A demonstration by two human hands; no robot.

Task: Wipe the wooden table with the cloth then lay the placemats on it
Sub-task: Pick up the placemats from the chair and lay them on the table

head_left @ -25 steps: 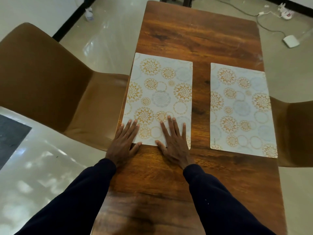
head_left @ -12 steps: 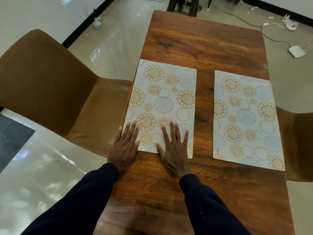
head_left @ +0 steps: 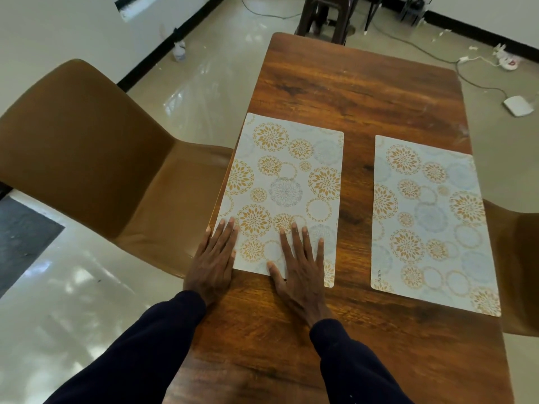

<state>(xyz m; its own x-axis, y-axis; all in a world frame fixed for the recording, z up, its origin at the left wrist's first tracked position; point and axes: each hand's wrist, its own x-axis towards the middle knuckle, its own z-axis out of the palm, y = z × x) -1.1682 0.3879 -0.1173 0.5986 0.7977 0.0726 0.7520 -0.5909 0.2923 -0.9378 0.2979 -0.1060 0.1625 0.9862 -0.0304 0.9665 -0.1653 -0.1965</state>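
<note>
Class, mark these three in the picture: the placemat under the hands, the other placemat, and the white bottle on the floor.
Placemat under the hands (head_left: 287, 182): head view, its grey central medallion.
Other placemat (head_left: 428, 217): head view, its middle.
White bottle (head_left: 178, 53): head view, its body, by the wall.

Wooden desk bearing two floral placemats set side by side and apart. Left hand and right hand lie flat, fingers spread, on the near edge of the left placemat; the right placemat lies untouched. Brown chairs flank the desk; cables trail across the floor.
</note>
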